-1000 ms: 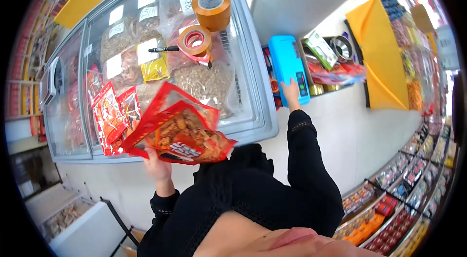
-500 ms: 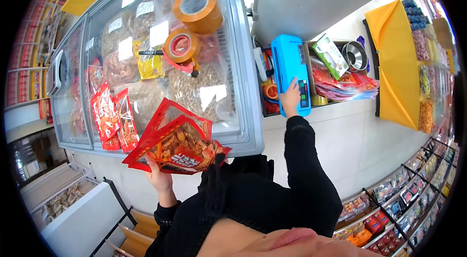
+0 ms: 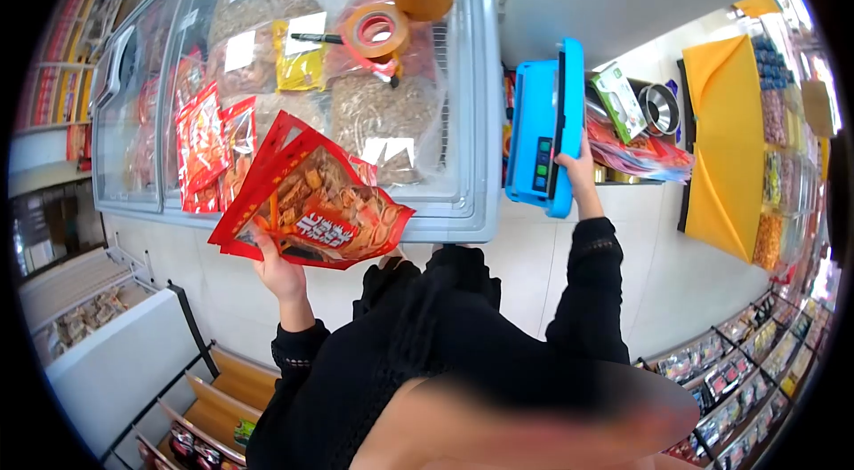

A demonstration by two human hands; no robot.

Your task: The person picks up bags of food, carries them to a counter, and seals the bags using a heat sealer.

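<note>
lid (image 3: 570,96) of blue machine (image 3: 532,128) now open

Red-edged, clear-windowed plastic pouches (image 3: 331,203): overlapping, tilted, front unit filled; at freezer (image 3: 473,223) edge. Blue oblong plastic machine (image 3: 534,128): lid raised; beside freezer.

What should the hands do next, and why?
I think the right hand should lift the lid of the blue machine a bit wider, because it is already partly raised with that hand at its edge. The left hand still has the red snack bags, so it could just wait.
</note>
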